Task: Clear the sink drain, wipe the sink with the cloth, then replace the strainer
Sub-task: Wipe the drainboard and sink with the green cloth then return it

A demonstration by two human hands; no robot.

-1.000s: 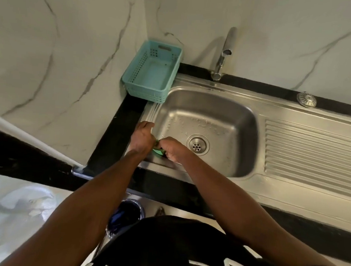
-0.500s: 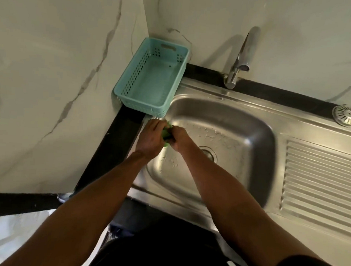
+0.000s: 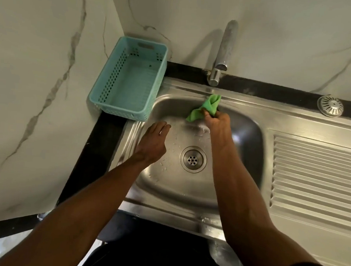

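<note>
My right hand (image 3: 217,119) grips a green cloth (image 3: 206,108) against the back wall of the steel sink (image 3: 250,132), just below the tap. Over the left side of the basin my left hand (image 3: 153,139) hovers with straight fingers and holds nothing. The drain (image 3: 193,159) lies uncovered in the basin floor between my forearms, with water drops around it. A round metal strainer (image 3: 330,105) rests on the black ledge at the back right, away from both hands.
A teal plastic basket (image 3: 130,79) stands on the black counter at the sink's back left corner. The chrome tap (image 3: 222,54) rises behind the basin. A ribbed draining board (image 3: 315,170) stretches to the right. Marble walls close in on the left and behind.
My right hand carried the cloth from the basin's left front up to the back wall under the tap. My left hand let go of the cloth and now hovers with straight fingers.
</note>
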